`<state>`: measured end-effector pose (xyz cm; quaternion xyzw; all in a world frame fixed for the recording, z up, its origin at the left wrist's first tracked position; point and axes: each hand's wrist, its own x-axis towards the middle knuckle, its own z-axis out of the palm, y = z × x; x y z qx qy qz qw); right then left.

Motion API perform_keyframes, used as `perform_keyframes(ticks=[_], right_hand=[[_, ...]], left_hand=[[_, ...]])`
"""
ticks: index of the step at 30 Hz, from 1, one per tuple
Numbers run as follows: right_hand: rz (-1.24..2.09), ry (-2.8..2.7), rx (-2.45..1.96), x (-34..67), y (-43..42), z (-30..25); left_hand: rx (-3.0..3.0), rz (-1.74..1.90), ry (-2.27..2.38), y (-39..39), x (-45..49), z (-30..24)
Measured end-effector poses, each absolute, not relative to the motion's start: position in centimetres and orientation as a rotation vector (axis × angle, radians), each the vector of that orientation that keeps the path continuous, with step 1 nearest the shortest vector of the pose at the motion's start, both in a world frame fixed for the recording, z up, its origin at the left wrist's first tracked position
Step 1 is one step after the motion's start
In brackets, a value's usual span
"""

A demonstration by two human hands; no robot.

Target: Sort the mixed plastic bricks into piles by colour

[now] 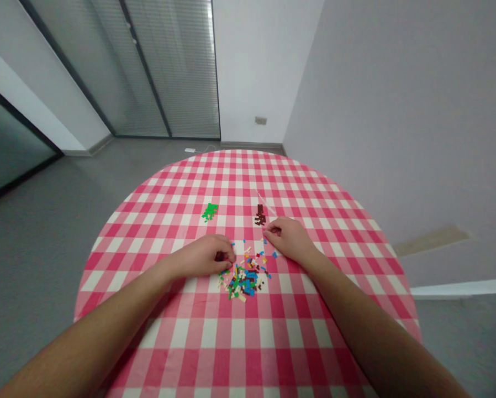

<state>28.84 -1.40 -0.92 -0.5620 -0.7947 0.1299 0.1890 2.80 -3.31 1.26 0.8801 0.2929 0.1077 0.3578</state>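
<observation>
Curling loosely — left hand [212,255], beside bricks [248,282]

Pale walls [397,110], grey floor [90,193]; blinds [181,72] behind dark-framed glass; low wall socket [260,120].

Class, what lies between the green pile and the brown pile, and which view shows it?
Only pink-and-white checked tablecloth lies between the green pile and the brown pile; the head view shows it.

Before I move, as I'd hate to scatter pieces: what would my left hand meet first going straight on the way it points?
Your left hand would probably meet the loose pieces along the far edge of the mixed-colour pile, though the hand's height is unclear.
</observation>
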Motion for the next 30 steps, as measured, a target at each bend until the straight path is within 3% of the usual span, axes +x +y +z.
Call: perform_keyframes(ticks=[18, 30], right_hand=[[0.256, -2.329, -1.477, 28.86, -1.26, -1.47], [0.359, -2.251, -1.515, 29.09, -1.13, -1.39]], left_hand=[[2.28, 0.282, 0.757, -3.21, 2.65, 0.91], [2.271, 0.28, 0.751, -3.27, 2.68, 0.99]])
